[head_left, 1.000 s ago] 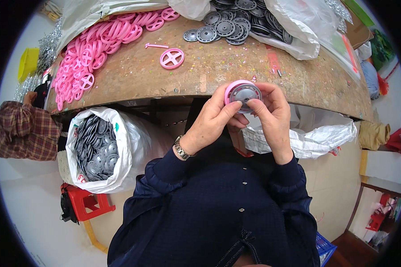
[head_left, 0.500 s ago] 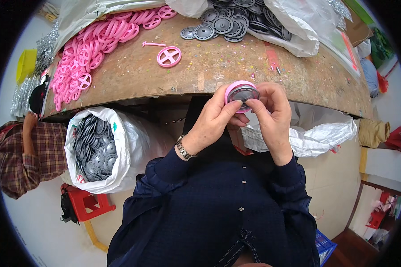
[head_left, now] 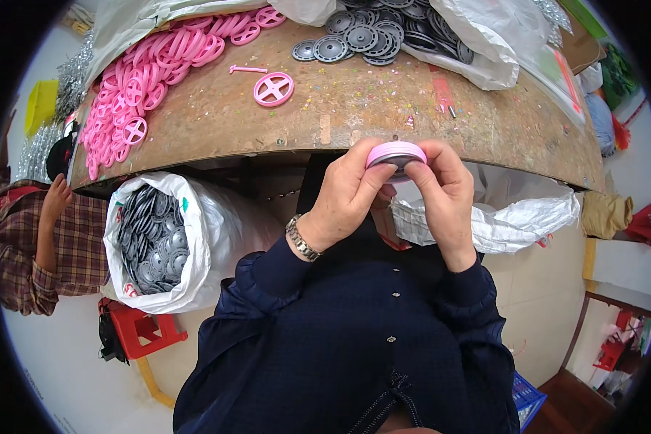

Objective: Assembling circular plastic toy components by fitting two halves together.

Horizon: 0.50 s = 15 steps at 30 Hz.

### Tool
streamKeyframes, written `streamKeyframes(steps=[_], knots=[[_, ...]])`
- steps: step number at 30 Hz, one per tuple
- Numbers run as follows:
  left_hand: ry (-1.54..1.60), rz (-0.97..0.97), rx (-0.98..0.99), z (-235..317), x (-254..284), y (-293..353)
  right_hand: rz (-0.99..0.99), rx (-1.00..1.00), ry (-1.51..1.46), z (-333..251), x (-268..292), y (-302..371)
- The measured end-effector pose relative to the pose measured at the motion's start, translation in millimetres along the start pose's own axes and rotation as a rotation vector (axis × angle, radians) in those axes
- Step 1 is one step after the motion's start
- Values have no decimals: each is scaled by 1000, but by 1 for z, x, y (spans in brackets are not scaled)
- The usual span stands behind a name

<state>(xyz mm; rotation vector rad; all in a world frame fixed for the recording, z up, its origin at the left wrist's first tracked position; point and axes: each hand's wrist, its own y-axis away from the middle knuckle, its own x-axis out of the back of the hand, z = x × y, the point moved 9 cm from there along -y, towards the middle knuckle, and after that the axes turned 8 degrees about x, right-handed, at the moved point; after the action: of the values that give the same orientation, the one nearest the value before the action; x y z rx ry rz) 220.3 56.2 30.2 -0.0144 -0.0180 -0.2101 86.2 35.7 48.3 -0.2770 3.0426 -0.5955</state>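
Note:
Between both hands, just off the table's near edge, is a pink toy wheel rim (head_left: 398, 150) with a dark grey disc (head_left: 396, 160) set in it. My left hand (head_left: 346, 189) grips its left side, thumb on the grey disc. On the other side my right hand (head_left: 441, 195) holds it too, its thumb pressed near the lower edge. The wheel is tilted, so its pink outer band faces up. Fingers behind it are mostly hidden. One loose pink wheel (head_left: 273, 89) lies on the table, with a thin pink rod (head_left: 248, 69) beside it.
Pink wheels (head_left: 134, 90) are heaped at the table's left. Grey discs (head_left: 362, 37) spill from a white bag (head_left: 484, 43) at the back. A white sack (head_left: 213, 239) of grey discs stands left of me, near a red stool (head_left: 148, 331) and another person's plaid sleeve (head_left: 47, 246).
The wheel has tipped so that its pink band shows more and the grey face less. Both my hands keep hold of it. At the left, the other person's hand has shifted.

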Motion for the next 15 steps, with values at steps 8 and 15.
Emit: streamKeyframes(steps=[8, 15], knots=[[133, 113, 69, -14, 2, -13, -59, -128, -64, 30, 3, -4], [-29, 96, 63, -5, 14, -14, -54, -16, 77, 11, -4, -8]])
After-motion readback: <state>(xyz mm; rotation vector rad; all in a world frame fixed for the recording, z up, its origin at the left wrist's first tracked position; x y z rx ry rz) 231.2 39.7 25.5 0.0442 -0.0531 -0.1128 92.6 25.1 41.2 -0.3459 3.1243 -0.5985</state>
